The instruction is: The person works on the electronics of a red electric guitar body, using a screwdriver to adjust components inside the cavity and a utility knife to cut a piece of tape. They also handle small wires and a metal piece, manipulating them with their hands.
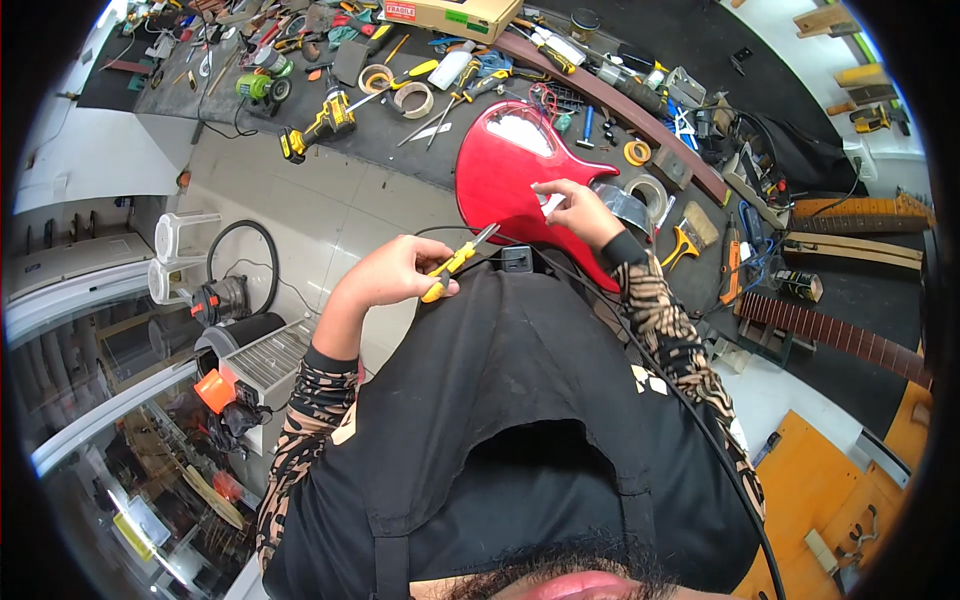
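Observation:
My left hand [405, 272] is closed around a pair of yellow-handled scissors [458, 262], its metal tip pointing up toward a red guitar body [500, 175]. The glossy body rests at the bench's near edge, in front of my apron. Over its lower right part, my right hand [585, 212] pinches a small white piece [549, 203], which looks like paper or tape. Part of that piece is hidden by my fingers. A black cable [600, 290] runs past the guitar and along my right arm.
On the dark bench lie a yellow cordless drill [322, 124], tape rolls [412, 100], screwdrivers, a paintbrush [692, 235] and a cardboard box [455, 15]. Guitar necks [830, 333] lie at the right. A vacuum cleaner [222, 300] and white stools [180, 258] stand on the left floor.

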